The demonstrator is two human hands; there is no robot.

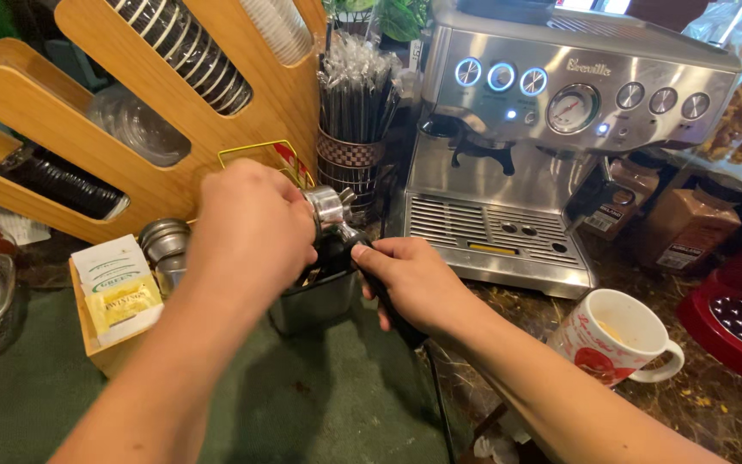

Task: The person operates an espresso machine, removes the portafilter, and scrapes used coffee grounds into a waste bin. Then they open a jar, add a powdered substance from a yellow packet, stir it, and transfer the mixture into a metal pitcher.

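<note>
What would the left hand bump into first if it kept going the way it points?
Probably the straws in their checkered cup, just beyond the left hand; depth is hard to judge.

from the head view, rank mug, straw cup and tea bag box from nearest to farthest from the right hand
1. Mug: lower right of the right hand, on the counter.
2. Straw cup: above it, beside the espresso machine.
3. Tea bag box: far left, past the left hand.

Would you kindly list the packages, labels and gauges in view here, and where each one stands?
Tea bag packets: white, green and yellow, in wooden box at left.
Brown bags: white labels, right of espresso machine.
Round gauge: machine front, among lit buttons.
Mug: white, red print, lower right.
</note>
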